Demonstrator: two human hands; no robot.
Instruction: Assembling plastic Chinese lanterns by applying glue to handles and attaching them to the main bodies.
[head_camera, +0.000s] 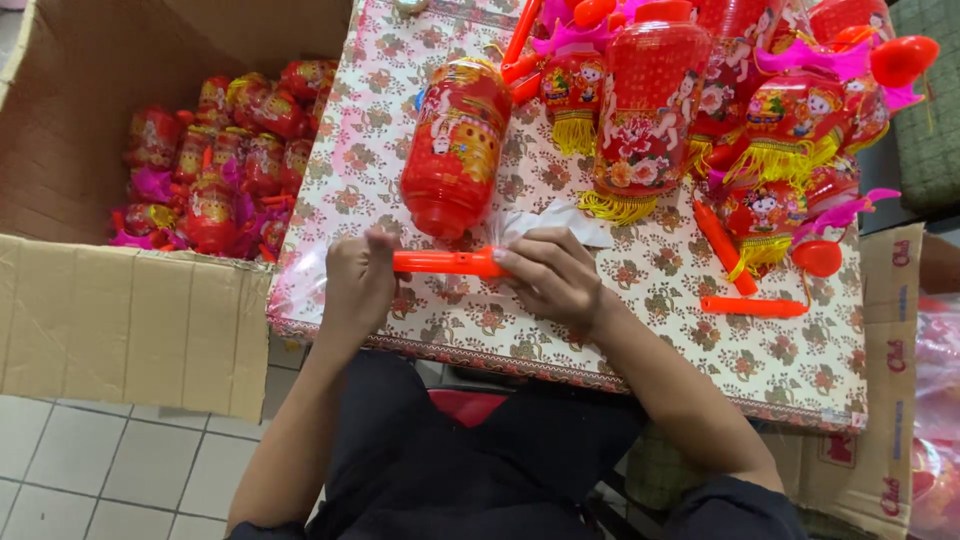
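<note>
Both hands hold an orange plastic stick (448, 263) level above the near side of the table. My left hand (358, 282) grips its left end, and my right hand (553, 275) pinches its right end. Just beyond the stick a red lantern (456, 147) in clear wrap lies on its side. A crumpled clear plastic bag (560, 220) lies under and behind my right hand.
The table (640, 350) has a floral cloth. Several red lanterns (650, 100) with yellow tassels and pink parts crowd its far right. Two orange sticks (752, 306) lie at the right. A big cardboard box (130, 320) of wrapped lanterns stands at the left.
</note>
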